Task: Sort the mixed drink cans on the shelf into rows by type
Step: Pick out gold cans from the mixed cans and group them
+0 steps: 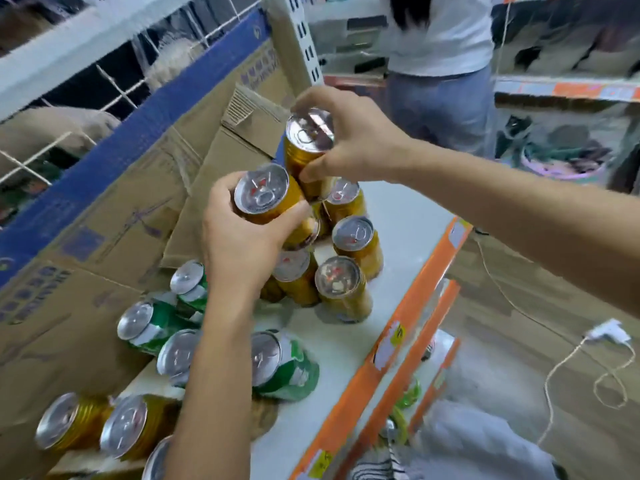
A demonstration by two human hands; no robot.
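At the near end of the shelf, three near gold cans sit apart from their kind, tops toward the camera. The wide lens makes it hard to say whether they stand straight. Just beyond them four green cans form a loose clump rather than a row. Past those, the gold group stands packed in roughly two files beside the orange edge strip.

Above that group the left hand grips the left can, a gold one. Its fingers wrap the upper body and the can is tilted and clear of the shelf. Slightly farther and higher, the right hand pinches the right can, also gold, with fingers over the rim and the thumb on its side. The two held cans are very close, and I cannot tell whether they touch.

The step in hand looks like building up the gold rows, with two cans carried at once. Whether they are going down or coming up cannot be told.

The next move calls for setting each can upright at the far end of a gold file, where bare shelf shows, without knocking its neighbours. The task looks partly done: green cans lie between the near gold cans and the main gold set.

Cardboard boxes line the back of the shelf, and a person stands in the aisle beyond.
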